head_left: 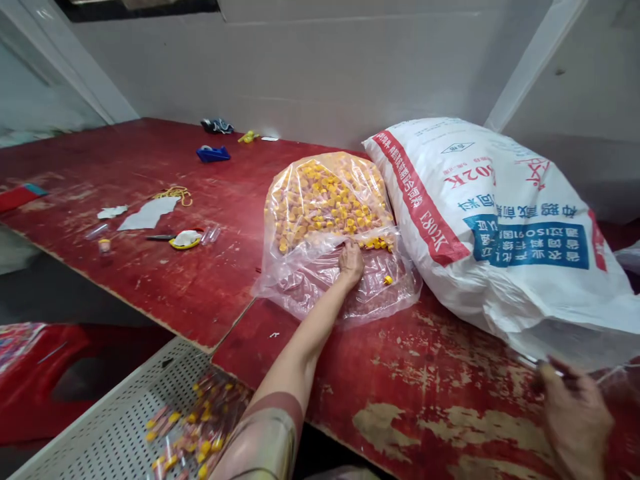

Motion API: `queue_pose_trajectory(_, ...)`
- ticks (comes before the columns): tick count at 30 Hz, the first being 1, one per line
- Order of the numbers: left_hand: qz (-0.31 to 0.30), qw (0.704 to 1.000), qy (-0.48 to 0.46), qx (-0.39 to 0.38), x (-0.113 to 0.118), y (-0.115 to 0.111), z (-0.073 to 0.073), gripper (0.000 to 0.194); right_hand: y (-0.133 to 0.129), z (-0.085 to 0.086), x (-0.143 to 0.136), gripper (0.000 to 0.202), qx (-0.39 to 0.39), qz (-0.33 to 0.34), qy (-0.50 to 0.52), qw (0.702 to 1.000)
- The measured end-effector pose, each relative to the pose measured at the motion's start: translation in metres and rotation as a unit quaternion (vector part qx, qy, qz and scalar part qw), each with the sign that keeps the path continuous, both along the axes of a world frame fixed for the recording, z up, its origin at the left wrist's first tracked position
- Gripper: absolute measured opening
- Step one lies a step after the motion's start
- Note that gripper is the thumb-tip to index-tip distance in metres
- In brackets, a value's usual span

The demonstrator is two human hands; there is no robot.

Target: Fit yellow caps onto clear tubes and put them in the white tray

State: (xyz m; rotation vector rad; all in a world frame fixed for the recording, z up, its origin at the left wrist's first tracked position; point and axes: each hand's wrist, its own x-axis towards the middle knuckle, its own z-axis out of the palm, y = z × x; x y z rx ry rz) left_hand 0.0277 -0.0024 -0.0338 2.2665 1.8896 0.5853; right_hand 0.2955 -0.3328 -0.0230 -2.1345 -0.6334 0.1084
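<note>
Head view: at frame centre our left hand (351, 263) presses flat, fingers spread, on the clear plastic bag of yellow caps (327, 213)—limp, slippery, shifting; best gathered at its mouth. Our right hand (575, 413), lower right, pinches clear film beside the white woven sack (500, 220).

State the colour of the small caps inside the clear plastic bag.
Yellow-orange: the small caps fill the clear plastic bag, shown best in the head view.

The red tabletop (165, 280) lies open left of the clear bag of yellow caps (325, 207), up to small clutter: scissors (161, 237), paper scraps (147, 215), a blue tape dispenser (213, 154). The white woven sack (500, 220) blocks the right side, pressed against the bag.
</note>
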Motion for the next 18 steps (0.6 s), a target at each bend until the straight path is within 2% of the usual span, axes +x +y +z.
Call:
queue_pose_trajectory(3, 0.028, 0.999, -0.001, 0.018, 0.015, 0.015, -0.004, 0.032, -0.019, -0.019, -0.041, 0.064, 0.001, 0.031, 0.132, 0.991)
queue_pose_trajectory(6, 0.028, 0.999, -0.002, 0.034, 0.018, 0.027, -0.003, 0.029, -0.019, -0.034, -0.07, 0.06, 0.018, 0.07, 0.17, 0.983)
queue_pose_trajectory(10, 0.018, 0.999, -0.007, 0.032, 0.004, 0.034, -0.003, 0.026, -0.003, -0.03, -0.088, 0.049, 0.032, 0.139, 0.174, 0.974)
queue_pose_trajectory(14, 0.024, 0.999, -0.021, 0.041, -0.019, 0.02, -0.014, 0.031, 0.013, -0.017, -0.095, 0.04, 0.041, 0.216, 0.125, 0.967)
queue_pose_trajectory(18, 0.058, 0.993, -0.065, 0.079, -0.037, -0.002, -0.021, 0.026, 0.022, -0.019, -0.099, 0.029, -0.009, 0.327, 0.012, 0.945)
